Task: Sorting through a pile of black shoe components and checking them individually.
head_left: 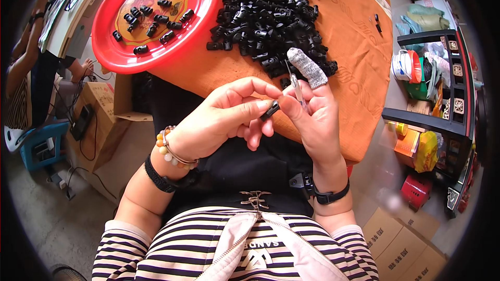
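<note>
Between the thumb and fingers of my left hand [221, 114] is a small black plastic part [270, 110], possibly a cord lock. My right hand [319, 122] is beside it, its thumb tip close to the part's upper end. A slim, pointed silver metal tool [296, 87] is gripped in my right hand; its exact kind I cannot make out. One right finger wears a grey knitted finger sleeve [307, 67] and points up and away. Just beyond my hands lies a big heap of similar black parts [265, 18].
A round red tray [102, 47] at the far left holds several black parts. An orange cloth [351, 73] covers the table, with a few loose parts [377, 23] at right. A dark shelf [427, 119] stands right; cardboard boxes [398, 244] sit below. Another person's arm [26, 52] shows far left.
</note>
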